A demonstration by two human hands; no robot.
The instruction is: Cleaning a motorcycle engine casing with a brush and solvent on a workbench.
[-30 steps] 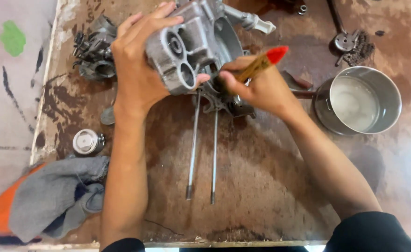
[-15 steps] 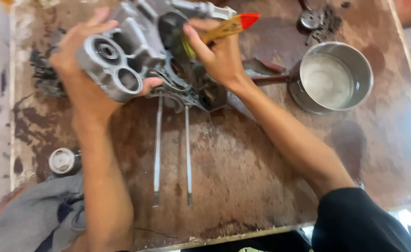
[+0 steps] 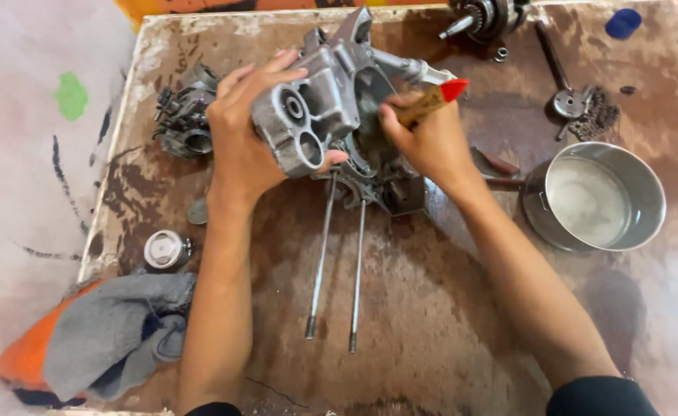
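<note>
Bare forearms, with dark sleeves pushed up past both elbows.

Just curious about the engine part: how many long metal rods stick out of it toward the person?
2. One stud rod lies on the left, the other stud rod just right of it, both running below the engine casing. More may be hidden behind it.

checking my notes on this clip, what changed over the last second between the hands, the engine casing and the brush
The right hand worked the wooden red-tipped brush from the lower edge of the grey cast-metal engine casing up into its middle. The left hand kept its grip on the casing. The two long steel studs and round steel pot stayed put.
</note>
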